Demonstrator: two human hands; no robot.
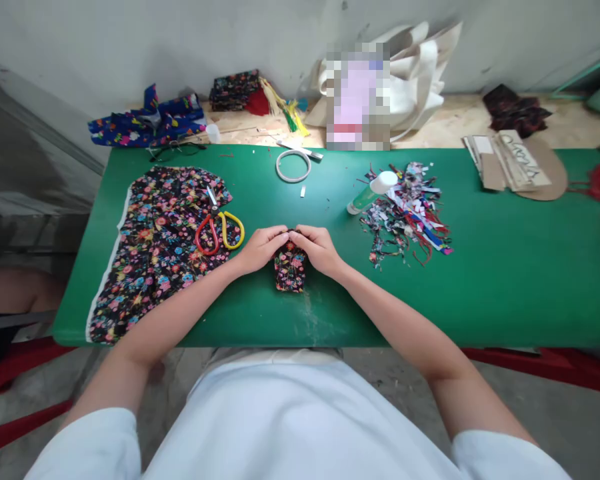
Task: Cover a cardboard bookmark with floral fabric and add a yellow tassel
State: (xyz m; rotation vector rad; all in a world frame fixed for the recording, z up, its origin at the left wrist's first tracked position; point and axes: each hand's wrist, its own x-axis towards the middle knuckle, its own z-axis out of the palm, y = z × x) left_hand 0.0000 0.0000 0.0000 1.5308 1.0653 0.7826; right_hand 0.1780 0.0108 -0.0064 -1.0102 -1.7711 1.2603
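Between my two hands is a small piece of black floral fabric (291, 270), its lower part hanging toward the table's front edge. My left hand (261, 250) pinches its upper left corner, and my right hand (320, 248) pinches the upper right, with the thumbs nearly meeting. The curled fingers hide the top of the piece. To the left, a larger sheet of the same floral fabric (155, 233) with a white edge lies flat, partly under my left forearm. Scissors (217, 227) with one red and one yellow handle rest on that sheet, near my left hand.
On the green table (505, 267) a glue bottle (373, 192) stands by a heap of fabric scraps (415, 213). A white ring (293, 166) and glasses (177, 151) lie farther back. Blue fabric (147, 120), white bags (420, 87) and cardboard pieces (517, 163) are along the wall side.
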